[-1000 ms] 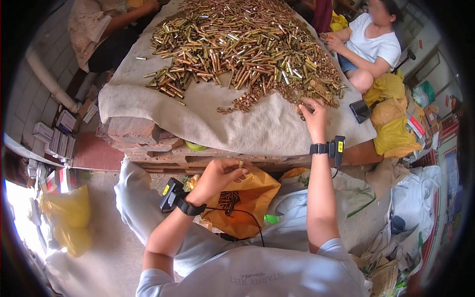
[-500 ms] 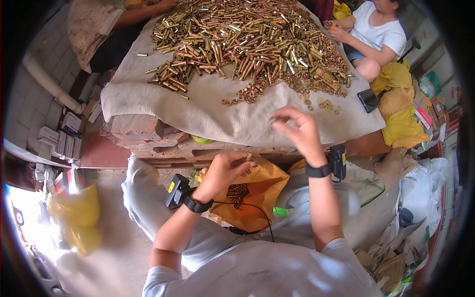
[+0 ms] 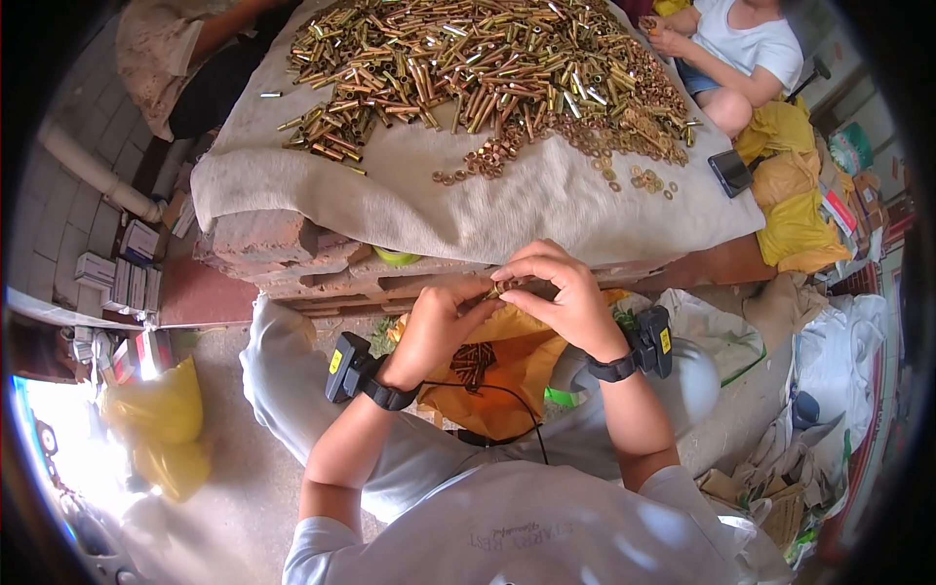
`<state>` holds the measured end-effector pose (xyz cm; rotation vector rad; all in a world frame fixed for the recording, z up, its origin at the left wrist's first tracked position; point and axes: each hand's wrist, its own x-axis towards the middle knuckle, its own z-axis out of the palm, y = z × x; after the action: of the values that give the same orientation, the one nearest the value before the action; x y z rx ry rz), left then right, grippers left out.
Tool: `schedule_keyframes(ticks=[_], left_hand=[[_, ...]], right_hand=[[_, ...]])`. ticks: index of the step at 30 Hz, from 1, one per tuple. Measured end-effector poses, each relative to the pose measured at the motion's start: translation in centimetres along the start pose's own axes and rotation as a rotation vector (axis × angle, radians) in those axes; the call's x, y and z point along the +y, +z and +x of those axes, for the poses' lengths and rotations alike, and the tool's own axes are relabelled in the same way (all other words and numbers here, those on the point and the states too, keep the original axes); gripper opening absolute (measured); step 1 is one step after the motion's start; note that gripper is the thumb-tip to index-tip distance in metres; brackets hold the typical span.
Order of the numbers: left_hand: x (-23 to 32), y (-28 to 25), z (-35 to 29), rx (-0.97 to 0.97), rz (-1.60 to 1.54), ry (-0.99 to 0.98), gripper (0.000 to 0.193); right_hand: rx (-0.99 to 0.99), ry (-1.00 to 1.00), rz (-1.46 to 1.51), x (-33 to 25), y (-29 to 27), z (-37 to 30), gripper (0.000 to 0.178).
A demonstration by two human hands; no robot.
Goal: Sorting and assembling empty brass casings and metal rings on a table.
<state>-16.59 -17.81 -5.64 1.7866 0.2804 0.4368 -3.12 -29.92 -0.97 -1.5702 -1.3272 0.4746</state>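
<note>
Both hands meet over my lap, just in front of the cloth's near edge. My left hand (image 3: 441, 320) is closed, pinching a short brass-coloured metal tube (image 3: 498, 291) at its fingertips. At the tube's end, my right hand (image 3: 565, 300) has thumb and fingers pinched together; any small part between them is too small to make out. Beneath the hands, an open orange bag (image 3: 515, 366) on my lap holds a bunch of dark copper-coloured metal pieces (image 3: 472, 367). Beyond, a large heap of brass and copper-coloured tubes (image 3: 468, 78) covers the cloth, with small nuts (image 3: 487, 159) and flat washers (image 3: 648, 180) at its near side.
A grey cloth (image 3: 292, 195) drapes over stacked bricks (image 3: 258, 239). A phone (image 3: 729, 174) lies at its right corner. One person (image 3: 746, 54) sits at the far right, another (image 3: 161, 63) at the far left. Yellow bags (image 3: 795, 229) and cartons (image 3: 122, 278) stand around.
My right hand has come down and left from above the cloth's front edge to meet my left hand. The left hand has risen slightly, still pinching the tube.
</note>
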Motion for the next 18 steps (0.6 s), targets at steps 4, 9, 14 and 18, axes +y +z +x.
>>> schedule_keyframes(ticks=[4,9,14,18], left_hand=[[0.7,-0.4,-0.1,0.044,0.209,0.084,0.022],[0.9,-0.3,0.0,0.024,0.126,0.024,0.023],[0.2,-0.3,-0.1,0.036,0.05,0.034,0.023],[-0.1,-0.2,-0.1,0.039,-0.01,0.05,0.024]], right_hand=[[0.001,-0.084,-0.15,0.0,0.0,-0.1,0.02],[0.032,-0.012,0.03,0.2,0.4,-0.2,0.02],[0.033,0.014,0.055,0.2,0.6,-0.2,0.023],[0.071,-0.032,0.04,0.2,1.1,-0.2,0.022]])
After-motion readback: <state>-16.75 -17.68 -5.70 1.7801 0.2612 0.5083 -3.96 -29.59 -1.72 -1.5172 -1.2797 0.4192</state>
